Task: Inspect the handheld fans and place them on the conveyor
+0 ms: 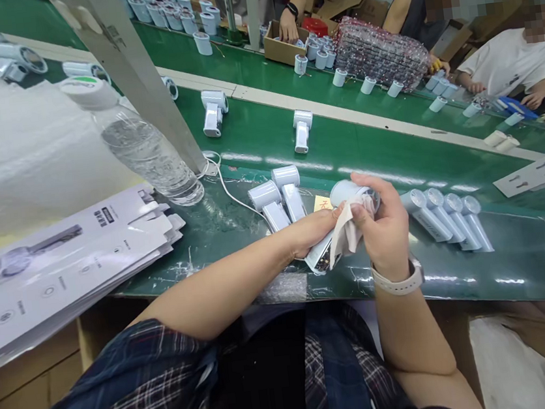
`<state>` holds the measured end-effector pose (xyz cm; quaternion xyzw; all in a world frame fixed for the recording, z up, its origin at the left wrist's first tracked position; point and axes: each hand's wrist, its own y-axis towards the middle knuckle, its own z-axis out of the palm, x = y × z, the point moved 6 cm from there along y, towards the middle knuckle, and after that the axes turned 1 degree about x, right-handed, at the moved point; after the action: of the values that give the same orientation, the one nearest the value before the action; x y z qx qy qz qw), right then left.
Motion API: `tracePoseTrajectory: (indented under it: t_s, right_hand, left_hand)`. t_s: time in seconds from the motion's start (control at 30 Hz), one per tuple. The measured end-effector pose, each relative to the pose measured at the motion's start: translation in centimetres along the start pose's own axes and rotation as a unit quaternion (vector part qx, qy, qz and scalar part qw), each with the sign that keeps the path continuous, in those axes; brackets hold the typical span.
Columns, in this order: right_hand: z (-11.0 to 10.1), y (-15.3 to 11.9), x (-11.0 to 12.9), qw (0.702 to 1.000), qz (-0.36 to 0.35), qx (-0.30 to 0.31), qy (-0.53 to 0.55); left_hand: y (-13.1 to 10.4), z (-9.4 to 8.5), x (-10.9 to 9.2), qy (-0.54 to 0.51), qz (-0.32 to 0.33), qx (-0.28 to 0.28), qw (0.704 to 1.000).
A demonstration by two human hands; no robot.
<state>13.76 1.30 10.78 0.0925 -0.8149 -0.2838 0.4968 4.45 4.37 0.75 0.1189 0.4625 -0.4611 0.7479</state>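
Right of centre in the frame, a white device point(343, 192) is held between both hands: the left hand point(315, 227) has its grip closed around it, the right hand point(386, 221) pinches a cloth point(346, 234) against it, so wiping seems underway, unfinished. Four units point(458, 221) line up at right; whether they are wiped, I cannot tell. The glossy green bench point(530, 270) is scuffed; co-workers point(512, 62) occupy the upper right.

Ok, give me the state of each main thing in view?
Left hand: closed on the device
Device: held, lower end open, dark insides showing
Right hand: gripping the cloth
Cloth: bunched against the device
Device pair: side by side
Row of four: lined up
Bottle: capped, clear liquid inside
Printed cartons: stacked
Strap: fastened
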Motion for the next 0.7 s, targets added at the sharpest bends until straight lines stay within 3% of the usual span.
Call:
tracePoseTrajectory:
  t_s: [0.1, 0.17, 0.23, 0.3, 0.4, 0.5, 0.57, 0.7]
  right_hand:
    - [0.3, 0.2, 1.0, 0.995, -0.065, -0.070, -0.014]
    - [-0.6, 0.4, 1.0, 0.987, -0.087, -0.132, 0.002]
    - [-2.5, 0.5, 0.0, 0.973, -0.069, -0.220, 0.019]
    - [-4.0, 0.9, -2.3, 0.964, 0.002, -0.262, 0.044]
    - [-3.6, 1.7, -6.7, 0.968, 0.135, -0.192, 0.084]
    - [-1.5, 1.8, -9.4, 0.970, 0.192, -0.104, 0.105]
    - [-0.1, 1.5, -9.4, 0.979, 0.183, -0.044, 0.078]
    - [1.1, -0.1, -7.1, 0.989, 0.133, 0.028, 0.060]
  left_hand:
    - [-0.1, 0.6, -0.3, -0.012, 0.022, 0.019, 1.000]
    - [-0.2, 0.6, -1.1, -0.030, 0.065, 0.019, 0.997]
    - [-0.4, -0.1, -2.2, -0.065, 0.122, 0.000, 0.990]
    - [-0.7, -1.1, -3.4, -0.092, 0.176, -0.023, 0.980]
    - [-1.2, -2.0, -5.0, -0.103, 0.232, -0.042, 0.966]
    - [-1.8, -1.9, -5.9, -0.109, 0.263, -0.047, 0.957]
    - [-2.1, -1.5, -6.2, -0.098, 0.281, -0.056, 0.953]
    - [-2.9, -0.9, -6.5, 0.009, 0.315, -0.080, 0.946]
